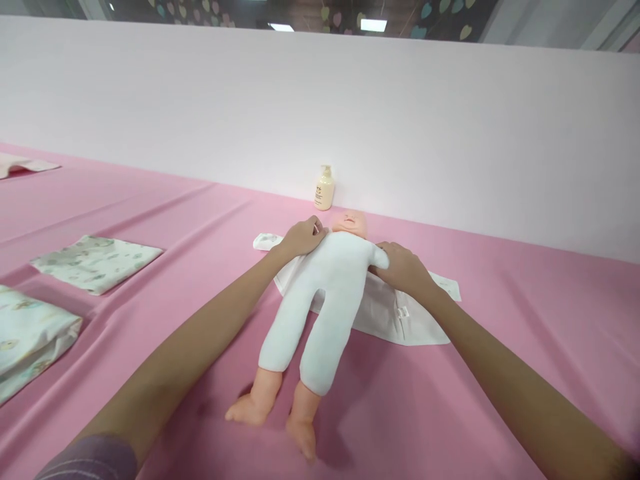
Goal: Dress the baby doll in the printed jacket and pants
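A baby doll [325, 280] with a white cloth body and plastic head and feet lies on its back, feet toward me. Spread beneath it is a white baby garment [390, 317], showing on both sides of the torso. My left hand [303, 238] is at the doll's shoulder on the left, its fingers curled; whatever they hold is hidden. On the other side my right hand [404, 268] is closed around the doll's short white arm, with some of its fingers out of sight behind it.
A cream pump bottle [325, 190] stands behind the doll's head, by the white wall [200, 107]. Folded printed cloths [97, 263] [35, 333] lie at left, and a pink cloth [25, 163] farther back. Pink fabric [200, 220] with creases covers the table.
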`<state>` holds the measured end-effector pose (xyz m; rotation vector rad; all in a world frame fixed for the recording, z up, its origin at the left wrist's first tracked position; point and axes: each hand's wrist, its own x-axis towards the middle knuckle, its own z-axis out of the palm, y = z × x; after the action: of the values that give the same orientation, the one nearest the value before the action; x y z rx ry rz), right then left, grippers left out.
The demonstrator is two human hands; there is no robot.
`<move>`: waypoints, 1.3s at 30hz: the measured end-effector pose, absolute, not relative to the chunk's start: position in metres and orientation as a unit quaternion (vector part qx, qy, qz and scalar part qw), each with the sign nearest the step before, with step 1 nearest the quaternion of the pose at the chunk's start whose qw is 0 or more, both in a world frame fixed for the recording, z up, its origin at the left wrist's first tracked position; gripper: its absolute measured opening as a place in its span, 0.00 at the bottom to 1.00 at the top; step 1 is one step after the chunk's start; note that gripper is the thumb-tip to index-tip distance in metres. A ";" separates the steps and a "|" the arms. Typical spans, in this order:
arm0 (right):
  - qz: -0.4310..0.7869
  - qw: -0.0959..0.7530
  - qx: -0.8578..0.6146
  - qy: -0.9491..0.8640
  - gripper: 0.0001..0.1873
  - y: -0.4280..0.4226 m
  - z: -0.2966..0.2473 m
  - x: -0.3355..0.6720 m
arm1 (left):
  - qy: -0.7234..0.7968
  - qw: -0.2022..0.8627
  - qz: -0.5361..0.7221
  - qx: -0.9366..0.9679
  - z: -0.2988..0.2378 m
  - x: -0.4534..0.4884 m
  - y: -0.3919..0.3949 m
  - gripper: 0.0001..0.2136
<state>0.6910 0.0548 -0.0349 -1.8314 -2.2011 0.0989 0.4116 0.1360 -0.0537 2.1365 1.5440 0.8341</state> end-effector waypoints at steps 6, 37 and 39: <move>0.093 0.189 -0.674 -0.708 0.31 0.016 -0.055 0.729 | 0.540 0.134 0.321 0.767 -0.049 0.416 0.126 0.09; 0.047 0.204 -0.689 -0.694 0.13 0.040 -0.093 0.749 | 0.257 0.165 0.221 0.926 -0.023 0.539 0.087 0.29; 0.101 0.225 -0.689 -0.682 0.12 0.046 -0.092 0.760 | 0.254 0.132 0.222 0.932 -0.026 0.540 0.087 0.31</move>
<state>0.7596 0.0458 -0.0922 -1.9008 -1.8808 0.2794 0.5403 0.0873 -0.0257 2.7048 0.7376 0.6452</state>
